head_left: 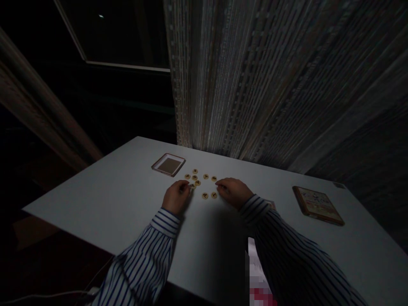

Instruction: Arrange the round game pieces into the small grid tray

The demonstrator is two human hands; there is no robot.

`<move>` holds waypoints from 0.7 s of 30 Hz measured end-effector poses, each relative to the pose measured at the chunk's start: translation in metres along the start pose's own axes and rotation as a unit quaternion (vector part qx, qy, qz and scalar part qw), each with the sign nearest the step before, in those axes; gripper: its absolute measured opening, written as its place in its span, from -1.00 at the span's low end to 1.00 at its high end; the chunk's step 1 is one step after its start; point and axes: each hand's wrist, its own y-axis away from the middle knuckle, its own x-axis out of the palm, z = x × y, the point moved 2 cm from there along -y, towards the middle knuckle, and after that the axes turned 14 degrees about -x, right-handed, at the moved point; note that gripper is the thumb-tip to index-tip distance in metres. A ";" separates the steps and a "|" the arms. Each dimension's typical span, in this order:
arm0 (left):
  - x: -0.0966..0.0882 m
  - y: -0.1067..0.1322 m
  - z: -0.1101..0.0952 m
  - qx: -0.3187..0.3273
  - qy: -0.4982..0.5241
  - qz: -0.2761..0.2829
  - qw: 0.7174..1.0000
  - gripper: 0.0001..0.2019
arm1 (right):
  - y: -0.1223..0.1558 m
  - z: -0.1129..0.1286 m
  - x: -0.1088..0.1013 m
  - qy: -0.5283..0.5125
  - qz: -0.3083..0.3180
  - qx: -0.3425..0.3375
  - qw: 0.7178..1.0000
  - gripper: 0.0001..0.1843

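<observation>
Several small round wooden discs with dark marks lie loosely grouped on the white table [105,199], between my hands. With its fingers pinched, my left hand [174,197] is at the left side of the group, its fingertips on a marked disc [193,186]. Another disc [198,182] lies right beside that one. My right hand [234,192] is curled at the right side, thumb and fingertips together close to a disc [214,179]; whatever they may hold is hidden. Nearer to me lie two more, a left disc [205,196] and a right disc [213,195].
A shallow open box part [168,164] with a pale rim stands behind the discs on the left. On the right lies a flat box with a printed cover [318,204]. A small item [270,204] is partly hidden by my right sleeve. A curtain [216,85] hangs along the back edge.
</observation>
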 end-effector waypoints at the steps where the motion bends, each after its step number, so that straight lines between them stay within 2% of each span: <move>1: 0.003 -0.001 0.001 0.006 -0.030 0.005 1.000 -0.73 | -0.002 0.001 0.003 0.000 0.010 0.003 1.000 -0.67; 7: 0.017 -0.006 -0.002 0.045 -0.176 0.021 0.983 -0.67 | -0.011 0.005 0.015 0.004 0.053 0.007 0.999 -0.66; 13: 0.024 -0.009 0.003 0.049 -0.185 0.015 0.981 -0.66 | -0.013 0.005 0.021 0.012 0.074 0.009 0.997 -0.63; 21: 0.024 -0.009 0.003 0.068 -0.190 0.008 0.979 -0.70 | -0.016 0.003 0.022 0.013 0.089 0.000 0.996 -0.63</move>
